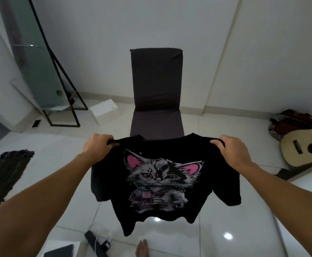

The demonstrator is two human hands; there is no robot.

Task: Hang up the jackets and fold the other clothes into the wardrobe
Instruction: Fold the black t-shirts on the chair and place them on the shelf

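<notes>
Fingers [112, 140] of the left hand [97, 145] curled tight around one shoulder of the black shirt [162, 182]; fingers [217, 142] of the right hand [233, 151] pinching the other shoulder likewise. Shirt held up in the air, spread between both hands, cat print facing the camera, hem hanging free above the tiled floor [225, 210]. Dark chair [156, 86] just behind, guitar [307, 145] lying far right.
</notes>
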